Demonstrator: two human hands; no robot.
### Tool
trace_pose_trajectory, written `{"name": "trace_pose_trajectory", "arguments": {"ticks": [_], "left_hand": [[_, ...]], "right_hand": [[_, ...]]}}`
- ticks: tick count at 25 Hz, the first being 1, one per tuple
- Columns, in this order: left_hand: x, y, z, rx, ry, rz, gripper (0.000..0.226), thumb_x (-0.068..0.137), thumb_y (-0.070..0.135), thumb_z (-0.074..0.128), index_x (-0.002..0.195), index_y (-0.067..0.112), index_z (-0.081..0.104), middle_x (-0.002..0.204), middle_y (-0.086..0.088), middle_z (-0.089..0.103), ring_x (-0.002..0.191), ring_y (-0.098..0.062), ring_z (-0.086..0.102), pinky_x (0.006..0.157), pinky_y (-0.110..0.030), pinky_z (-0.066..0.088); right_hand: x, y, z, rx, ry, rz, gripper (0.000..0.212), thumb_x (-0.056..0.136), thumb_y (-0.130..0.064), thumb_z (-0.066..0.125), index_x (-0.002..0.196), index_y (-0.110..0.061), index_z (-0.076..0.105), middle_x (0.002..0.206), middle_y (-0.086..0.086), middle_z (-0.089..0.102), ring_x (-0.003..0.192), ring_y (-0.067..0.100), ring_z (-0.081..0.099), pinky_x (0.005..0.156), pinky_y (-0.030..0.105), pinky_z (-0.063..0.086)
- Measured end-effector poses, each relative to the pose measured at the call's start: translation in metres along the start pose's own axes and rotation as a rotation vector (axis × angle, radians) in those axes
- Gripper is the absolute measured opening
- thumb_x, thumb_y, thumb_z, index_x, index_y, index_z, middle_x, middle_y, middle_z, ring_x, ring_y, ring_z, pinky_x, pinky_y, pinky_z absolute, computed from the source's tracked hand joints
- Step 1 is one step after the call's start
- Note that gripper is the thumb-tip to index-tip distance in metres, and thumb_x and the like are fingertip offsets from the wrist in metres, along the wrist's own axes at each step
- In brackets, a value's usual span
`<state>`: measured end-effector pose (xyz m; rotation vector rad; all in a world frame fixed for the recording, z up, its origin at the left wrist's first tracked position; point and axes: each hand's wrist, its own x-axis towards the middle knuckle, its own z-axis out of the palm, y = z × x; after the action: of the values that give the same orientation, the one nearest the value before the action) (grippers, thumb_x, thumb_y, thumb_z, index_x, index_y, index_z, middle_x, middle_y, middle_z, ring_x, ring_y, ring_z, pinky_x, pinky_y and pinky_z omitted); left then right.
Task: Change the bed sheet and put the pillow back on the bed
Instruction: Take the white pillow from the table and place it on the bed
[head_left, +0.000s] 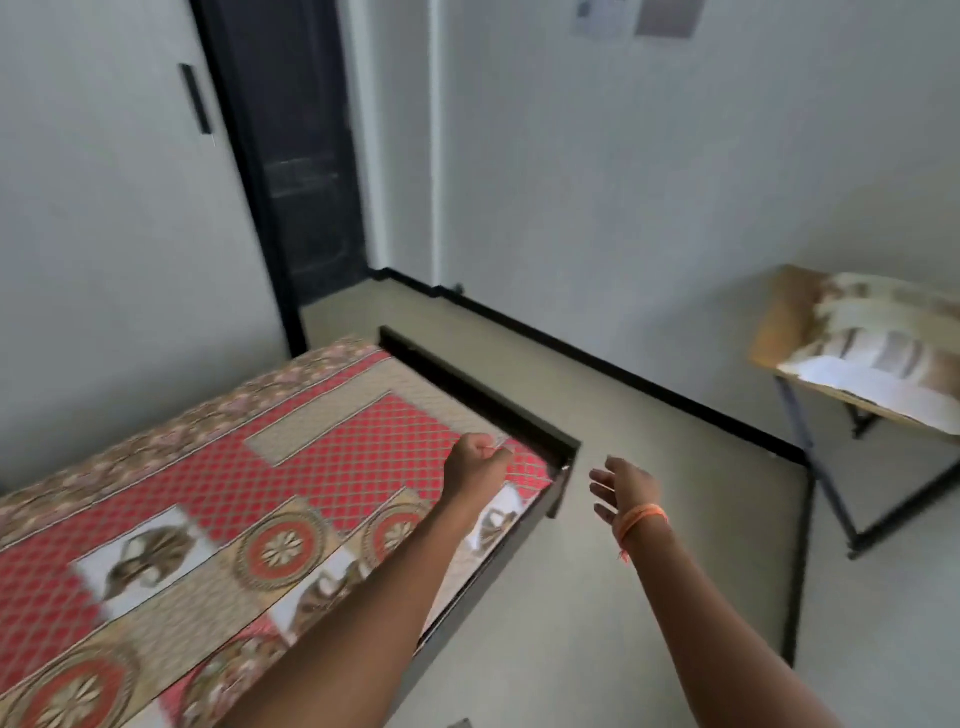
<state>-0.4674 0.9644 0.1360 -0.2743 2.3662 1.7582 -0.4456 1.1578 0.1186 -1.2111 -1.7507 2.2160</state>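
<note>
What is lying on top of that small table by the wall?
A striped pillow lies on the wooden table, with what looks like white folded cloth at its front edge. What is beneath them is hidden, and blur hides finer detail.

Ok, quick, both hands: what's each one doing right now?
Left hand: closed, gripping the bed sheet near the bed's corner.
Right hand: open, holding nothing, in the air beside the bed.

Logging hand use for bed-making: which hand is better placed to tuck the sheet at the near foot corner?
Probably the left hand: it already grips the bed sheet at that corner. The right hand is open, off the bed frame, over floor.
</note>
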Motion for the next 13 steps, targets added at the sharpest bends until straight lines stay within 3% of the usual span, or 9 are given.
{"name": "trace_pose_trajectory", "arguments": {"ticks": [3, 7, 9, 13], "left_hand": [[0.06, 0.042, 0.095, -0.043, -0.13, 0.013, 0.035, 0.085, 0.026, 0.072, 0.114, 0.009, 0.062, 0.1, -0.003, 0.068, 0.096, -0.024, 0.067, 0.09, -0.035, 0.053], [0.155, 0.092, 0.218, -0.071, -0.292, 0.036, 0.036, 0.081, 0.031, 0.071, 0.111, 0.013, 0.062, 0.1, -0.003, 0.069, 0.09, -0.026, 0.068, 0.076, -0.033, 0.052], [0.197, 0.125, 0.279, -0.062, -0.39, 0.045, 0.033, 0.081, 0.034, 0.071, 0.106, 0.015, 0.061, 0.102, -0.005, 0.068, 0.096, -0.029, 0.068, 0.078, -0.036, 0.053], [0.257, 0.198, 0.388, -0.033, -0.531, 0.12, 0.032, 0.084, 0.036, 0.071, 0.106, 0.015, 0.061, 0.103, -0.005, 0.067, 0.098, -0.028, 0.068, 0.085, -0.041, 0.055]], "right_hand": [[0.074, -0.049, -0.049, 0.083, 0.116, -0.026, 0.014, 0.096, -0.021, 0.049, 0.104, -0.015, 0.059, 0.082, 0.004, 0.066, 0.072, 0.017, 0.059, 0.068, 0.03, 0.04], [0.171, -0.116, -0.1, 0.175, 0.288, -0.058, 0.012, 0.097, -0.021, 0.05, 0.094, -0.017, 0.061, 0.07, 0.001, 0.065, 0.064, 0.015, 0.058, 0.063, 0.028, 0.04], [0.219, -0.153, -0.128, 0.205, 0.373, -0.06, 0.015, 0.097, -0.021, 0.051, 0.085, -0.017, 0.059, 0.06, -0.002, 0.062, 0.058, 0.015, 0.054, 0.059, 0.026, 0.036], [0.298, -0.222, -0.186, 0.227, 0.531, -0.127, 0.014, 0.093, -0.023, 0.054, 0.083, -0.015, 0.061, 0.066, 0.001, 0.059, 0.055, 0.016, 0.052, 0.054, 0.025, 0.036]]}}
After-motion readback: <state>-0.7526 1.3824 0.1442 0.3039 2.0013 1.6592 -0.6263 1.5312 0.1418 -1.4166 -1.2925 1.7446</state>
